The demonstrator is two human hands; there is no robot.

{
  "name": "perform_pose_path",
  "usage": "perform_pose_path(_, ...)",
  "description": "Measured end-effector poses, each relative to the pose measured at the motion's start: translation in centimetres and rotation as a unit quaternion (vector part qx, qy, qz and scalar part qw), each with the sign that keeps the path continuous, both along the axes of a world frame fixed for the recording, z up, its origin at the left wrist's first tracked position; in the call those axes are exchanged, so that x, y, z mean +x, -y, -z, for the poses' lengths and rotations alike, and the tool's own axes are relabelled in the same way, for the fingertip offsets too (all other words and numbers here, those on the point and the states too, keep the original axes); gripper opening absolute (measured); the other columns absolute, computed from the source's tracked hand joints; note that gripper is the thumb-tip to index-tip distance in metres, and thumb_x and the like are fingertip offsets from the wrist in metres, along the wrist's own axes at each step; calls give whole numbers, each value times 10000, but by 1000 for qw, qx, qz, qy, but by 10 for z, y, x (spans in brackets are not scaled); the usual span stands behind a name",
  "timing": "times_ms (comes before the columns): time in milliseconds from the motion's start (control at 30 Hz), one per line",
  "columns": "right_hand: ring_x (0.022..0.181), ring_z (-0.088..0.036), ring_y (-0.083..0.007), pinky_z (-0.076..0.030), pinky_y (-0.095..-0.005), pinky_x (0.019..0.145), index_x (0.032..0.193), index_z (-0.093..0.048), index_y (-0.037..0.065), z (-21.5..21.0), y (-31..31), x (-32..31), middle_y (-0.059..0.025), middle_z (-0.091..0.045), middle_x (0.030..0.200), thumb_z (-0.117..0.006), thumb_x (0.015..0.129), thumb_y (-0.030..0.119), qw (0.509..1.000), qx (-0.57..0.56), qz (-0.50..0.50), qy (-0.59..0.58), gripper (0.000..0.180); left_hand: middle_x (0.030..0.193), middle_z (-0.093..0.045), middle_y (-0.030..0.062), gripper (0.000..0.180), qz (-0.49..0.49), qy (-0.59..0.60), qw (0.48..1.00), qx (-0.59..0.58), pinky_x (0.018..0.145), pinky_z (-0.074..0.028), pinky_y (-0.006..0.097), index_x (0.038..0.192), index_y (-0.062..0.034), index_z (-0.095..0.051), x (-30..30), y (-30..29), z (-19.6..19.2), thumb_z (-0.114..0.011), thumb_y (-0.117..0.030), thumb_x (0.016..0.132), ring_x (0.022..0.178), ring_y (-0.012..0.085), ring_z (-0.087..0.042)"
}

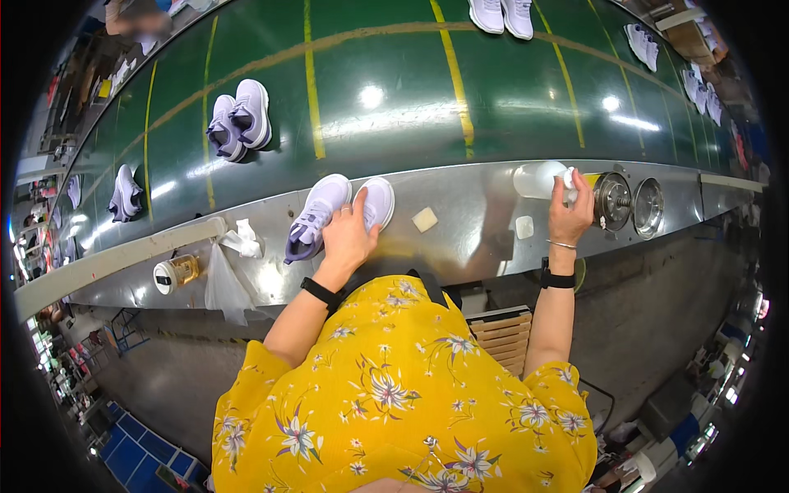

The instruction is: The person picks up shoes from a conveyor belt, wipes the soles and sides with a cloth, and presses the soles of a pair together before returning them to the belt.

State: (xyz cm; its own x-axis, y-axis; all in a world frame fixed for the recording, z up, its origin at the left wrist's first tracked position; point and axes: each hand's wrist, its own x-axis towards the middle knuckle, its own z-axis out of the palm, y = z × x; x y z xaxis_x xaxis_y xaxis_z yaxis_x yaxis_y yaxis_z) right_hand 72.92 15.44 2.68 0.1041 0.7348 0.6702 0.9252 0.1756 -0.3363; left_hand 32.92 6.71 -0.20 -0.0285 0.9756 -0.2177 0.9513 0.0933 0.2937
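A pair of pale lilac sneakers stands on the metal ledge in front of me, a left sneaker (pixel 319 212) and a right sneaker (pixel 380 202). My left hand (pixel 348 240) is closed over the right sneaker, its fingers along the upper and the heel hidden beneath the palm. Off to the right, the fingers of my right hand (pixel 573 210) pinch the white neck end of a translucent white bottle (pixel 536 179). Beside that hand is a round metal pot (pixel 611 200) with a threaded post in its middle. A round metal lid (pixel 648 207) lies next to it.
Beyond the ledge runs a green conveyor belt (pixel 378 99) with yellow lines, carrying more sneakers (pixel 238 122). Two whitish pads (pixel 425 219) (pixel 524 228) lie on the ledge. At left are a jar of amber liquid (pixel 177 274), a plastic bag (pixel 223 283) and crumpled white paper (pixel 243 239).
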Motion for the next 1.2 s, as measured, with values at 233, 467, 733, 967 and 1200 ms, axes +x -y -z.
perform_pose_path(233, 979, -740, -304, -584, -383, 856, 1136, -697, 13, 17, 1, 1, -146, -752, 1106, -902, 783, 177, 998, -8, 45, -34, 440, 1147, -655, 192, 819, -16, 20, 998, -56, 844, -567, 506, 1525, -140, -406, 3, -7, -4, -776, -323, 818, 1072, 383, -649)
perform_pose_path(467, 907, -743, -216, -589, -330, 828, 1149, -700, -17, 29, -3, 15, -132, -761, 1090, -897, 800, 159, 993, -21, 70, -93, 437, 1167, -667, 184, 794, -32, 25, 997, -60, 864, -551, 522, 1522, -191, -422, 4, -7, -1, -767, -365, 828, 1089, 383, -648)
perform_pose_path(733, 899, -699, -181, -602, -311, 794, 1184, -649, -57, 27, -8, 22, -136, -726, 1069, -829, 886, 139, 828, 27, 88, -553, 400, 1145, -659, 179, 801, -9, 27, 999, -31, 844, -567, 494, 1523, -135, -411, 6, -6, 4, -763, -331, 831, 1069, 369, -646)
perform_pose_path(967, 1155, -650, -260, -553, -463, 983, 1311, -615, 28, 69, -24, -4, -103, -682, 1281, -653, 1018, 266, 564, -42, 82, -821, 379, 1097, -675, 166, 801, -21, 29, 999, -3, 843, -551, 491, 1507, -163, -439, 3, -2, 12, -780, -355, 808, 1038, 366, -656)
perform_pose_path(1200, 1191, -626, -261, -527, -469, 987, 1279, -629, 24, 86, -20, -3, -89, -677, 1296, -628, 1026, 358, 463, -83, 53, -881, 419, 1077, -670, 171, 783, -19, 38, 999, -16, 845, -550, 495, 1500, -161, -444, 6, -5, 10, -776, -339, 813, 1028, 372, -653)
